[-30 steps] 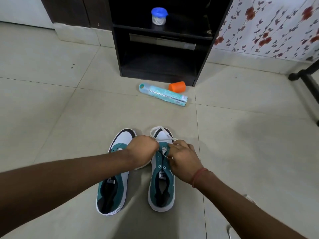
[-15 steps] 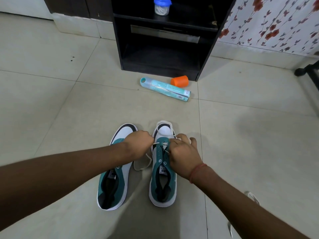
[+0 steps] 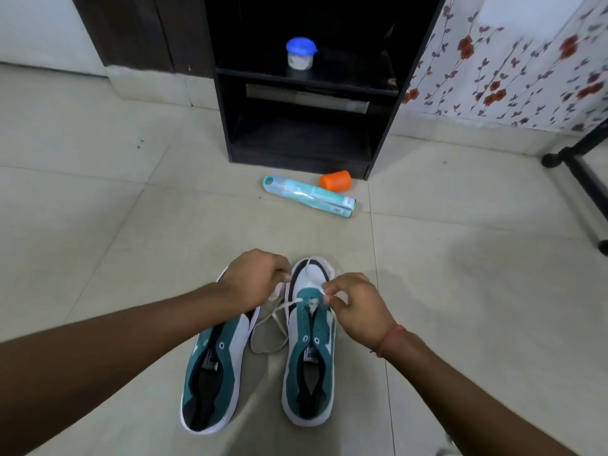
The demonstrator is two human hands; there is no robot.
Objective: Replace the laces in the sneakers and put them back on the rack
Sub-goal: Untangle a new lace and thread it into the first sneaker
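While two teal-and-white sneakers stood side by side on the tiled floor (image 3: pixel 460 291), the left hand (image 3: pixel 253 279) pinched one end of the white lace (image 3: pixel 278 315) and the right hand (image 3: pixel 357 304) pinched the other above the right sneaker (image 3: pixel 309 363); the left sneaker (image 3: pixel 214 373) lay unlaced; the dark rack (image 3: pixel 304 133) stood well apart beyond them.

left hand (image 3: pixel 255 279) and right hand (image 3: pixel 357 307) drawn apart, white lace (image 3: pixel 283 306) pulled out sideways from right sneaker (image 3: pixel 309 343)

Teal-and-white sneakers (image 3: pixel 260 353), white lace (image 3: pixel 273 327), black rack (image 3: pixel 306 93), orange cup (image 3: pixel 334 181), seemingly red-flowered wall (image 3: pixel 513 60).
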